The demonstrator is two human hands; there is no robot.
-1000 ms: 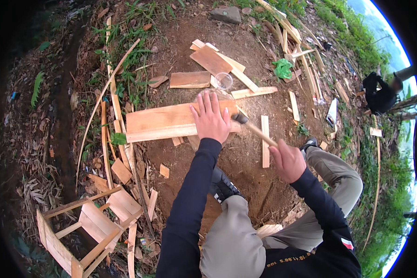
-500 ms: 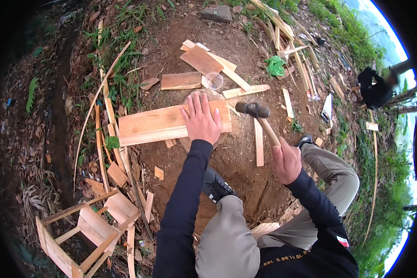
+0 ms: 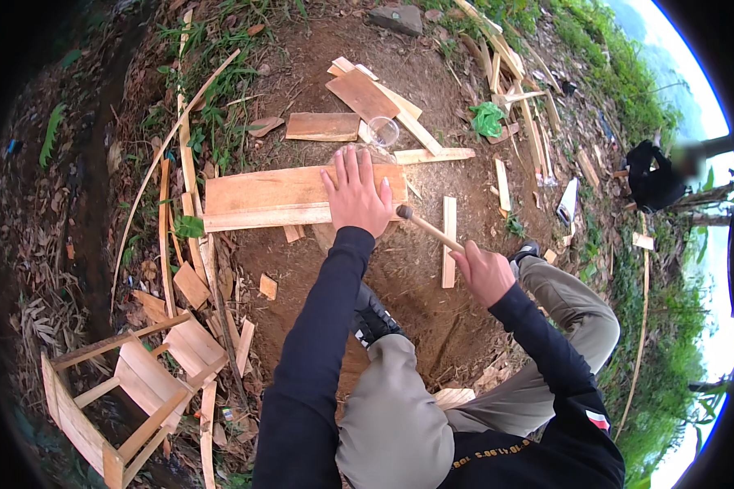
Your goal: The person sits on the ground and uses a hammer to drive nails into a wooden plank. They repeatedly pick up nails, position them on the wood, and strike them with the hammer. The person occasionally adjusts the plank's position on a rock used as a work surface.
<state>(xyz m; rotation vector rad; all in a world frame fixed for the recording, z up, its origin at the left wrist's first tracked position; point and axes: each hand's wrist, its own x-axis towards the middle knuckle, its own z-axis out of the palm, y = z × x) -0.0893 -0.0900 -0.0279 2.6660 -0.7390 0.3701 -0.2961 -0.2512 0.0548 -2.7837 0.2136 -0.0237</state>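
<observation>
Left hand (image 3: 357, 200) flat, open, pinning long pale wooden plank (image 3: 261, 198). Right hand (image 3: 483, 273) closed round wooden hammer handle (image 3: 430, 229), head hidden. Best keep fingers clear of strike line.

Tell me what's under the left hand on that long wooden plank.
The left hand lies flat on the right part of the long plank, which rests on bare dirt. Whatever sits beneath the palm is covered. The hammer head is hidden behind that hand.

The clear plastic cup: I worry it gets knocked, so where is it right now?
In the head view the clear plastic cup lies on the dirt just beyond the left hand, between two small boards past the long plank.
</observation>
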